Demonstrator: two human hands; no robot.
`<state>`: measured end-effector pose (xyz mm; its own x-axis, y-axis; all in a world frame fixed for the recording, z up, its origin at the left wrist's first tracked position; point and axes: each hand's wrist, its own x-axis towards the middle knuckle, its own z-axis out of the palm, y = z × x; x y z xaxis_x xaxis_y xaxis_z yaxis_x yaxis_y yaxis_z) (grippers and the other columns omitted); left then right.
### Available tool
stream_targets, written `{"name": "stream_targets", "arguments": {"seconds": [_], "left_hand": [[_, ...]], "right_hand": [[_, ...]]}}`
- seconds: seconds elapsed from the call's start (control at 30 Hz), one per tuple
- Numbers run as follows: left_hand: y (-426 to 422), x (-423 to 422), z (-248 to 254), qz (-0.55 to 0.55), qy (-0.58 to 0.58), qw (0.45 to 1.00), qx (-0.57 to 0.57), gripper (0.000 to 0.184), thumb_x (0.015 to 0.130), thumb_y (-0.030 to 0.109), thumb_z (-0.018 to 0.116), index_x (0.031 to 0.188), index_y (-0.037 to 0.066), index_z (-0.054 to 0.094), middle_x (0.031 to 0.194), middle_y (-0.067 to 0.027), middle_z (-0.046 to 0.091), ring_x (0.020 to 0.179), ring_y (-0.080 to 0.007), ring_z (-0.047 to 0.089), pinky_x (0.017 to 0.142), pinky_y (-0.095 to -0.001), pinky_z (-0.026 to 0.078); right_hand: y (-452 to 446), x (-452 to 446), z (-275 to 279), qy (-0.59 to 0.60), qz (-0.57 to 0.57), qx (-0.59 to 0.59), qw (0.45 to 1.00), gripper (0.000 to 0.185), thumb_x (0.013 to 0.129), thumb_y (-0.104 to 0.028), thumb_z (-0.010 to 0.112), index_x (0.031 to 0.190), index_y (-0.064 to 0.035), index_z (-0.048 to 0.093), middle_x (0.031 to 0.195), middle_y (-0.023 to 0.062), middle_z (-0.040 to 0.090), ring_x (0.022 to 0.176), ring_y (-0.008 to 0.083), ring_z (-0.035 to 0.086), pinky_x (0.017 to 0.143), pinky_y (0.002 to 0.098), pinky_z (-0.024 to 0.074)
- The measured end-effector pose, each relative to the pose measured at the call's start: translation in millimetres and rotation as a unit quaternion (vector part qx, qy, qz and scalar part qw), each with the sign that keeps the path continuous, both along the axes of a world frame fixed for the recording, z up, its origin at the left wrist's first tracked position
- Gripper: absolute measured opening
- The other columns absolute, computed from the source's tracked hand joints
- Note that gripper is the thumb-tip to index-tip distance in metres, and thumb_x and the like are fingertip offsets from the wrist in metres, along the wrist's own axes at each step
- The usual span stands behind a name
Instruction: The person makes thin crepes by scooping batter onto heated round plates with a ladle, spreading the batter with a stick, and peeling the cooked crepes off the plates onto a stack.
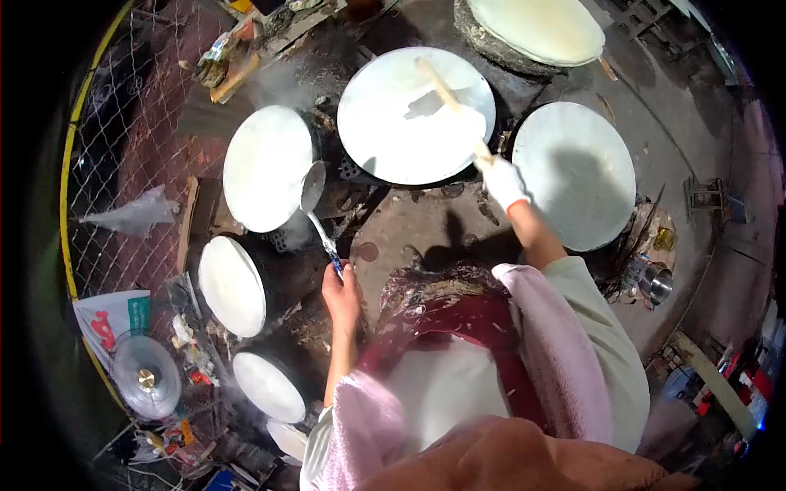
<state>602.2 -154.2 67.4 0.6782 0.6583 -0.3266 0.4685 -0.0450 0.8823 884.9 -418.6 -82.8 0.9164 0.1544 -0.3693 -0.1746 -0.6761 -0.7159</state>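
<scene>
My left hand is closed around the handle of a metal ladle. The ladle's bowl hangs by the right rim of the left round griddle, which is covered in white batter. In a white glove with an orange cuff, my right hand grips a long wooden spreader. The spreader reaches across the middle griddle, whose surface is white with batter except for a grey patch beside the tool. A pale-coated griddle lies just right of the glove, partly in its shadow.
More white-covered griddles curve down the left, one below the ladle's griddle. At the top right is a stack of pale round sheets. A wire fence borders the left, near a clear round lid. A metal pot stands right.
</scene>
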Motion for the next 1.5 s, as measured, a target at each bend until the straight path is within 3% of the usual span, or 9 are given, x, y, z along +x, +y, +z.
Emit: {"name": "stream_targets", "arguments": {"seconds": [0.13,0.57,0.67,0.7,0.8,0.97,1.1,1.27,1.5], "left_hand": [[-6,11,1,0.009,0.003,1.0,-0.01,0.012,0.097,0.014,0.054,0.099,0.003,0.055,0.06,0.003,0.047,0.044,-0.0048,0.041,0.041,-0.0225,0.033],[-8,-4,-4,0.0,0.041,0.999,0.03,0.013,0.098,0.012,0.051,0.104,0.001,0.05,0.061,0.0023,0.044,0.039,-0.0064,0.037,0.035,-0.0223,0.03],[5,-10,-26,-0.036,0.033,0.996,0.076,0.011,0.098,0.012,0.051,0.103,0.002,0.05,0.061,0.0024,0.043,0.039,-0.0066,0.037,0.035,-0.0226,0.029],[5,-7,-27,-0.044,0.035,0.995,0.085,0.01,0.098,0.012,0.051,0.102,0.003,0.05,0.06,0.0024,0.043,0.039,-0.0066,0.037,0.034,-0.0226,0.029],[1,9,-22,-0.047,0.022,0.995,0.079,0.009,0.098,0.012,0.052,0.1,0.003,0.05,0.059,0.0028,0.044,0.038,-0.0064,0.037,0.034,-0.023,0.028],[-26,44,2,-0.056,0.059,0.995,0.05,0.015,0.093,0.013,0.057,0.097,-0.001,0.059,0.071,-0.0002,0.055,0.058,-0.0087,0.047,0.053,-0.0262,0.04],[-47,61,15,-0.039,0.022,0.999,-0.019,0.013,0.095,0.015,0.056,0.098,0.002,0.057,0.064,0.0014,0.05,0.047,-0.0057,0.043,0.042,-0.0236,0.034],[-48,74,9,-0.048,0.018,0.999,-0.006,0.013,0.096,0.015,0.054,0.096,0.002,0.056,0.058,0.0014,0.048,0.041,-0.0066,0.043,0.038,-0.0239,0.031],[-11,160,-4,-0.15,-0.009,0.988,-0.024,0.016,0.098,0.017,0.051,0.089,0.005,0.051,0.058,0.0035,0.043,0.04,-0.0063,0.038,0.036,-0.0233,0.03]], "right_hand": [[-9,-51,17,-0.008,0.128,-0.135,0.982,0.068,0.093,-0.046,0.051,0.145,-0.0061,0.032,0.091,0.0241,0.067,0.088,0.0424,0.065,0.077,0.049,0.0514],[53,186,5,-0.166,0.021,-0.224,0.96,0.063,0.092,-0.03,0.048,0.145,-0.0041,0.025,0.099,0.0182,0.067,0.084,0.0343,0.068,0.07,0.047,0.0534],[62,103,28,-0.074,-0.099,0.345,0.931,0.046,0.092,-0.032,0.056,0.13,-0.0067,0.049,0.111,0.0186,0.061,0.1,0.0321,0.059,0.086,0.0381,0.0484],[49,80,-5,-0.341,0.061,0.222,0.912,0.042,0.092,-0.023,0.058,0.131,-0.0084,0.051,0.112,0.0177,0.063,0.098,0.0289,0.061,0.087,0.037,0.0484],[5,-8,36,-0.102,-0.115,0.286,0.946,0.055,0.089,-0.015,0.067,0.137,0.0024,0.045,0.125,0.0107,0.061,0.108,0.0154,0.057,0.096,0.0274,0.0434],[-25,-79,56,0.32,-0.147,0.378,0.856,0.037,0.09,-0.022,0.067,0.123,-0.0062,0.061,0.074,-0.0061,0.056,0.061,0.0008,0.047,0.052,0.0151,0.0341],[-46,-42,8,0.121,-0.185,0.342,0.913,0.037,0.09,-0.025,0.067,0.122,-0.0051,0.062,0.076,-0.0073,0.056,0.065,0.0022,0.045,0.056,0.0178,0.0374],[-37,-49,59,0.322,-0.108,0.337,0.878,0.034,0.091,-0.03,0.065,0.121,-0.0143,0.061,0.063,-0.0063,0.051,0.039,0.0038,0.035,0.035,0.0218,0.0245],[-44,-22,1,0.085,-0.04,0.243,0.966,0.04,0.089,-0.023,0.068,0.121,-0.0003,0.062,0.093,-0.0032,0.064,0.075,0.0055,0.051,0.067,0.0207,0.0428]]}}
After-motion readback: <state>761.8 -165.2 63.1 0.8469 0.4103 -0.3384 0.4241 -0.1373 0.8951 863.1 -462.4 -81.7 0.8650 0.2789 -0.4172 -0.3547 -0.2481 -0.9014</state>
